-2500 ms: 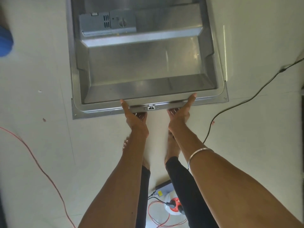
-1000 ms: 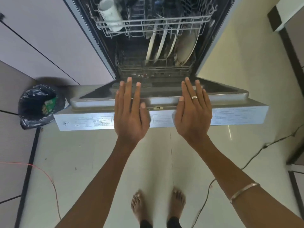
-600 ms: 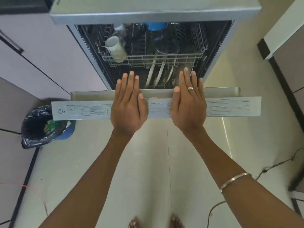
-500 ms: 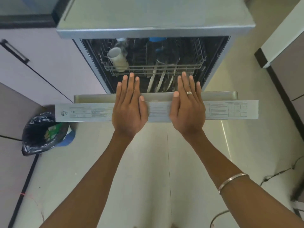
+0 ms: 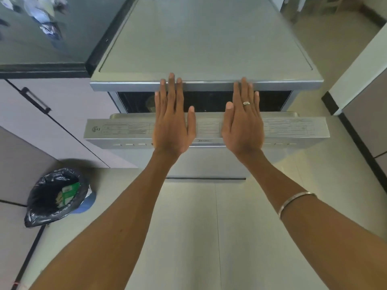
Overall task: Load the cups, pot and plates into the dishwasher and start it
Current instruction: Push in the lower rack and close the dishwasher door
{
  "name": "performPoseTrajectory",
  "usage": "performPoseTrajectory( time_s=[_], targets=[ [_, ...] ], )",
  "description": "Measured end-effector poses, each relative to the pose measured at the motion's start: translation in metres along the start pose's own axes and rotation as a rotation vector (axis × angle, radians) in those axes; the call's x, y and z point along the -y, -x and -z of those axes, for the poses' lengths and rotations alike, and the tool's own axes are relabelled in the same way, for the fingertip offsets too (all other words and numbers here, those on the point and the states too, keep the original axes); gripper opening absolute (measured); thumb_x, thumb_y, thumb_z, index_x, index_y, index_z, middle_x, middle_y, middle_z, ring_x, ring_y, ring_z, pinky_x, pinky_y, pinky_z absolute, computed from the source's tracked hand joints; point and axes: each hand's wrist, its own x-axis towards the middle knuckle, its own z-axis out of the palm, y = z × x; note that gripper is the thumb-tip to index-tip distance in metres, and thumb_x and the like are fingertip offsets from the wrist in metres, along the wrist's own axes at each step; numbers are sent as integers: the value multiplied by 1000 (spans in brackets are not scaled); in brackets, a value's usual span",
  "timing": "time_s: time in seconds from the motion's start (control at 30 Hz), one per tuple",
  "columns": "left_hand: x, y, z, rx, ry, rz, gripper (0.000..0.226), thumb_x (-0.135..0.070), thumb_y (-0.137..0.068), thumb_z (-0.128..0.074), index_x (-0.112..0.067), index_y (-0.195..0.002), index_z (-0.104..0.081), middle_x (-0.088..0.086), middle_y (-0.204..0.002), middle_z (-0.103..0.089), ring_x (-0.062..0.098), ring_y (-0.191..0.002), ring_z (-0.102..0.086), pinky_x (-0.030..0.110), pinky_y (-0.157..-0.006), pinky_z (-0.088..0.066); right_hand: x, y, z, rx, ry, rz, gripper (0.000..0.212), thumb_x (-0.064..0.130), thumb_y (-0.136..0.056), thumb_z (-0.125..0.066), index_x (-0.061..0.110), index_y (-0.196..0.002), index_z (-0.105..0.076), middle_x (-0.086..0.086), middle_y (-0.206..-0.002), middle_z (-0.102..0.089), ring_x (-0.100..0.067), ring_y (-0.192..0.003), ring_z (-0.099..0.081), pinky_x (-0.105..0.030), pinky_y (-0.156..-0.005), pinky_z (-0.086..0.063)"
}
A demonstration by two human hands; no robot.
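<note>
The silver dishwasher [image 5: 206, 40] stands straight ahead with its flat top in full view. Its door [image 5: 293, 128] is tilted nearly upright, leaving only a narrow dark gap below the top edge. My left hand [image 5: 170, 120] lies flat with straight fingers against the door's upper edge, left of centre. My right hand [image 5: 243, 122], wearing a ring, presses flat beside it on the right. Through the gap a pale cup [image 5: 149, 103] shows faintly; the pot, the plates and the racks are hidden.
A bin lined with a black bag [image 5: 57, 195] sits on the floor at the lower left. Pale cabinets with a dark handle [image 5: 34, 100] stand to the left under a dark counter [image 5: 41, 38]. More cabinets [image 5: 366, 97] line the right side.
Both flat hands have swung the door up from near horizontal to almost closed. The racks with cup and plates, visible earlier, are now hidden behind the door.
</note>
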Motion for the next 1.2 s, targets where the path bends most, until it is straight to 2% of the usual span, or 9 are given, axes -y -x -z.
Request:
performPoseTrajectory(
  time_s=[0.13, 0.27, 0.4, 0.53, 0.67, 0.83, 0.97, 1.07, 1.2],
  targets=[
    [4, -27, -8, 4, -33, 11, 65, -45, -105, -20, -9, -157, -4, 12, -164, 0, 32, -151, 4, 49, -123, -8, -2, -27, -9, 19, 35, 18, 54, 33, -108, -17, 6, -153, -28, -12, -161, -20, -25, -151, -13, -39, -124, -13],
    [10, -55, -23, 23, -53, 27, 64, -45, -105, -15, -9, -157, -7, 14, -164, -1, 32, -151, 3, 47, -123, -5, -6, -52, -23, -8, 24, 55, 57, 33, -107, -13, 7, -144, -45, -12, -153, -40, -28, -146, -30, -43, -123, -18],
    [15, -78, -34, 48, -93, 28, 62, -44, -105, -4, -13, -146, -40, 13, -151, -41, 31, -142, -33, 41, -117, -26, -11, -77, -36, -127, 49, 116, 44, 26, -106, -24, 11, -122, -62, -6, -122, -62, -27, -113, -55, -37, -111, -33],
    [16, -82, -43, -16, -78, 29, 57, -42, -107, -13, -13, -133, -55, 10, -138, -55, 31, -132, -46, 40, -108, -35, -9, -85, -39, -155, 119, 99, 38, 28, -106, -26, 15, -109, -61, -3, -105, -59, -25, -89, -49, -34, -89, -37],
    [19, -78, -38, -5, 24, -2, 57, -50, -103, -28, -12, -138, -52, 12, -144, -51, 32, -137, -41, 41, -112, -30, -16, -79, -36, -78, 90, 173, 46, 42, -104, -27, 12, -117, -59, -6, -115, -59, -27, -102, -51, -34, -97, -35],
    [30, -75, -26, 93, 79, -116, 88, -77, -87, -33, -10, -142, -48, 12, -148, -46, 31, -139, -39, 42, -113, -27, -20, -70, -25, 83, 58, 226, 86, 78, -87, -40, 8, -136, -49, -9, -140, -49, -28, -132, -43, -39, -114, -26],
    [37, -63, -18, 155, 151, -159, 107, -81, -69, -48, -9, -147, -39, 9, -153, -38, 29, -144, -31, 47, -118, -21, -24, -68, -18, 174, 29, 259, 106, 86, -72, -50, 6, -143, -41, -13, -147, -41, -31, -138, -36, -44, -116, -22],
    [37, -62, -17, 177, 175, -158, 108, -73, -64, -60, -10, -149, -36, 8, -155, -35, 29, -145, -27, 48, -119, -19, -25, -68, -20, 189, 13, 256, 107, 80, -68, -55, 7, -144, -39, -14, -149, -39, -33, -139, -35, -45, -115, -21],
    [38, -62, -20, 127, 215, -127, 96, -42, -66, -83, -12, -146, -41, 7, -152, -41, 29, -143, -32, 46, -119, -22, -28, -68, -24, 145, -20, 258, 98, 74, -70, -58, 10, -143, -43, -12, -147, -42, -30, -137, -37, -42, -115, -21]
  ],
)
